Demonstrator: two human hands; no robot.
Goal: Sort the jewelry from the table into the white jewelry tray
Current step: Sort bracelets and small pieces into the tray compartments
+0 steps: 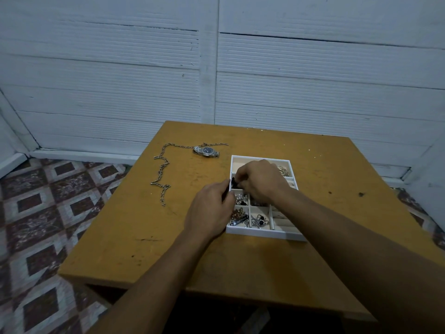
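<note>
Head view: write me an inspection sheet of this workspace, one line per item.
Surface: wooden table, scuffed, with dark spots.
Job's things: white jewelry tray, several compartments holding pieces; silver chain and wristwatch lie on the table outside it, to its far left.
Clutter: nothing seen.
Grippers: right hand over the tray, fingers curled on a black piece; left hand at the tray's left wall, grip unclear.
Cables: nothing seen.
Surroundings: white panelled wall, patterned tile floor.
</note>
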